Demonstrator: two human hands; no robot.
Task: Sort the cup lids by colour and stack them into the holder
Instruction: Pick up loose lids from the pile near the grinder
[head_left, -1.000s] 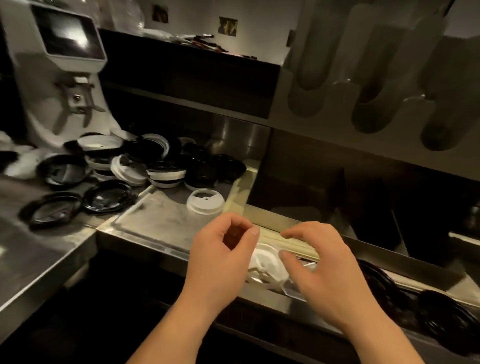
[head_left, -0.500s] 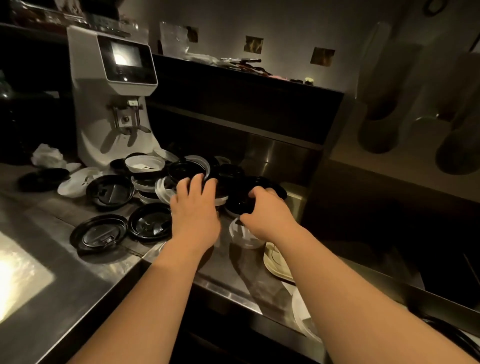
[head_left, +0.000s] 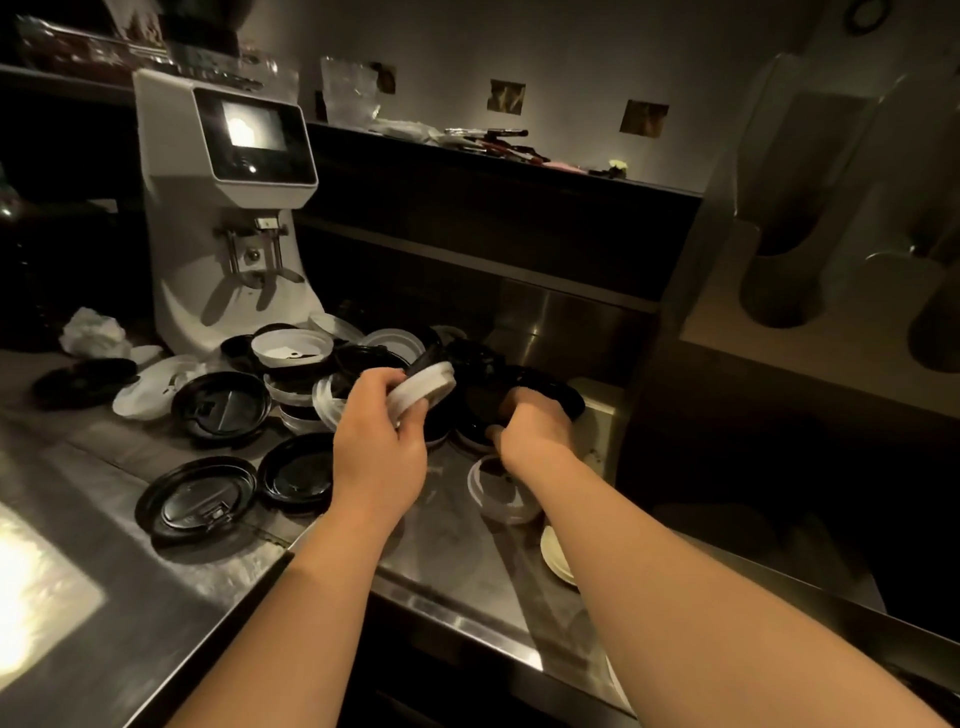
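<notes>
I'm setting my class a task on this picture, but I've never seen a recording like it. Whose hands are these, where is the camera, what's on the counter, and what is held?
A person is sorting cup lids with bare hands; no robot is involved. The camera is worn on their head and looks forward and down, so both arms enter from below. The left hand holds a white lid above the pile of mixed black and white lids on the steel counter. The right hand grips a black lid at the pile's right side. Behind stands a white grinder; the holder, with tall slots, is at the right.
</notes>
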